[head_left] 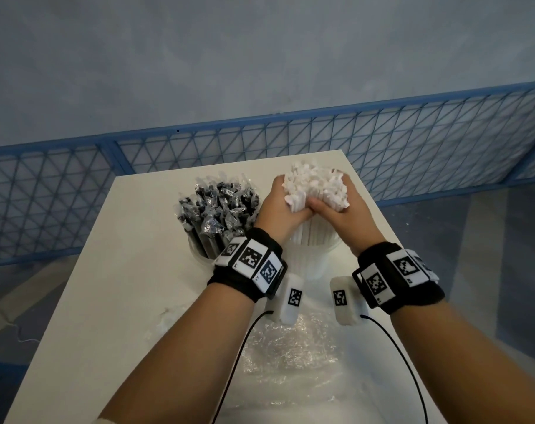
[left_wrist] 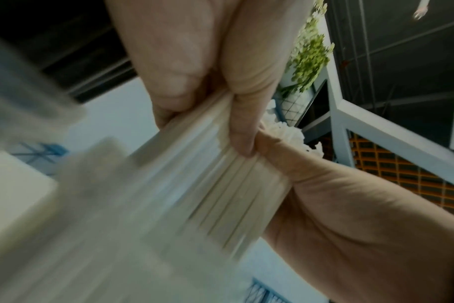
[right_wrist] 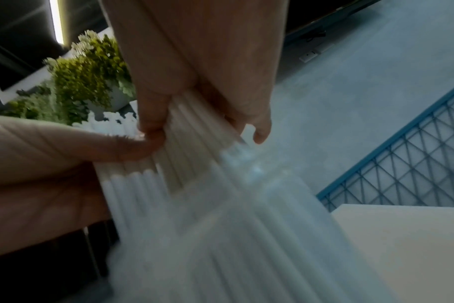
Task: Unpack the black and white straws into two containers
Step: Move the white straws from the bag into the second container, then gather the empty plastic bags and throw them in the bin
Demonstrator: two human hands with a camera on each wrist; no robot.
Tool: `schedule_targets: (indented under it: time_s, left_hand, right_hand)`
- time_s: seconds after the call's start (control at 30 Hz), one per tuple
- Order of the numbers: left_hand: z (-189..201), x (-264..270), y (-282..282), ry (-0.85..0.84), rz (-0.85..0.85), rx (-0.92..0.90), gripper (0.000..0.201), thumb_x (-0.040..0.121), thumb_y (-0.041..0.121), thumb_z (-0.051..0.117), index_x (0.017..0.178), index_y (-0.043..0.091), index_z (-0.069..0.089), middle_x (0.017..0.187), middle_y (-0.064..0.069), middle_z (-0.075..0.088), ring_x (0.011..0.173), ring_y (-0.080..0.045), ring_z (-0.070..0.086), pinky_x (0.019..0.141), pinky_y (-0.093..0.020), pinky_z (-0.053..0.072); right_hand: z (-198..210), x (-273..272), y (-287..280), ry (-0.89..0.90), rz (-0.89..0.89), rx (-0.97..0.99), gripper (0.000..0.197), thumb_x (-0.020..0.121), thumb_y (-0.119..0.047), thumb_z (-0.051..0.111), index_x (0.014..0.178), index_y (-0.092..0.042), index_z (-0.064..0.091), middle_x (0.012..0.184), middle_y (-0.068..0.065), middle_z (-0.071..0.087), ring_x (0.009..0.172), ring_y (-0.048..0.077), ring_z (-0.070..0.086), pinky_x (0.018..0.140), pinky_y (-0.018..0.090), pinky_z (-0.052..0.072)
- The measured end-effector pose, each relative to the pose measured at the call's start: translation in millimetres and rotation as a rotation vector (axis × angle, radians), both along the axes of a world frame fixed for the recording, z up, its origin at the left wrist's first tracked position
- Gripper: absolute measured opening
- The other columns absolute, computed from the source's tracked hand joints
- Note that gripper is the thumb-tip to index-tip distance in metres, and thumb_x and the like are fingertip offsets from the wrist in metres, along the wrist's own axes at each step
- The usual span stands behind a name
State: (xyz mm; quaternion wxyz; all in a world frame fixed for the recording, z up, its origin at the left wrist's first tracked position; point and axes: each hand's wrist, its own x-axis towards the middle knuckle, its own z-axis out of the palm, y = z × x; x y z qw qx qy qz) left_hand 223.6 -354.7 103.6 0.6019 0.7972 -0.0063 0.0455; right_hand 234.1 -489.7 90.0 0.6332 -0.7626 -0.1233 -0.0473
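Note:
A thick bundle of white straws (head_left: 315,185) stands upright with its lower ends in a clear container (head_left: 312,255) at the far right of the table. My left hand (head_left: 280,206) and right hand (head_left: 336,209) both grip the bundle near its top, thumbs meeting at the front. The wrist views show the white straws (left_wrist: 220,184) (right_wrist: 194,174) squeezed between my left hand (left_wrist: 220,82) and my right hand (right_wrist: 194,92). Black straws (head_left: 217,206) in clear wrappers fill a second clear container (head_left: 200,258) to the left.
Crumpled clear plastic wrapping (head_left: 290,356) lies on the white table (head_left: 122,286) near me, between my forearms. A blue mesh fence (head_left: 382,142) runs behind the table. Cables hang from both wrist bands.

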Motion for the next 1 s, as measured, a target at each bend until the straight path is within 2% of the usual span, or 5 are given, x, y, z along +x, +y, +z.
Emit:
schedule_targets:
  time_s: [0.3, 0.47, 0.67, 0.8, 1.0]
  left_hand:
    - [32, -33, 0, -0.061, -0.080, 0.195, 0.102, 0.073, 0.023, 0.077, 0.147, 0.017, 0.008, 0.151, 0.002, 0.028, 0.128, 0.001, 0.029, 0.098, -0.008, 0.029]
    - [16, -88, 18, -0.480, -0.121, 0.400, 0.034, 0.082, 0.028, 0.061, 0.111, 0.012, 0.055, 0.109, 0.008, 0.056, 0.099, -0.002, 0.055, 0.088, -0.021, 0.050]
    - [-56, -101, 50, 0.068, -0.430, 0.957, 0.031, 0.091, 0.024, 0.053, 0.119, 0.010, 0.052, 0.123, -0.006, 0.056, 0.112, -0.021, 0.054, 0.091, -0.028, 0.040]
    - [-98, -101, 60, 0.334, -0.464, 1.178, 0.071, 0.089, 0.021, 0.056, 0.144, 0.005, 0.015, 0.150, -0.014, 0.027, 0.135, -0.027, 0.032, 0.109, -0.038, 0.027]
    - [-120, -108, 61, 0.459, -0.446, 1.330, 0.102, 0.076, 0.028, 0.073, 0.146, 0.005, 0.002, 0.151, -0.016, 0.021, 0.141, -0.029, 0.019, 0.115, -0.048, 0.014]
  right_hand:
    - [24, -21, 5, -0.273, -0.198, -0.043, 0.060, 0.080, -0.022, 0.071, 0.131, -0.020, 0.041, 0.131, -0.005, 0.046, 0.121, 0.010, 0.045, 0.102, 0.016, 0.036]
    - [15, -60, 5, -0.589, -0.362, -0.040, 0.019, 0.085, -0.006, 0.062, 0.101, -0.014, 0.055, 0.098, -0.002, 0.056, 0.088, 0.013, 0.055, 0.083, 0.023, 0.045]
    - [-27, -90, 22, -0.438, -0.056, -0.218, 0.006, 0.085, -0.013, 0.058, 0.089, -0.014, 0.062, 0.084, -0.008, 0.060, 0.072, 0.005, 0.054, 0.069, 0.024, 0.048]
    - [-65, -94, 36, -0.187, 0.237, -0.664, 0.041, 0.082, -0.022, 0.065, 0.122, -0.019, 0.053, 0.121, -0.001, 0.060, 0.107, 0.013, 0.057, 0.095, 0.037, 0.045]
    - [-116, -117, 45, 0.186, 0.554, -1.389, 0.108, 0.077, -0.046, 0.067, 0.148, -0.019, -0.011, 0.156, 0.000, -0.019, 0.144, 0.028, -0.015, 0.114, 0.055, 0.007]
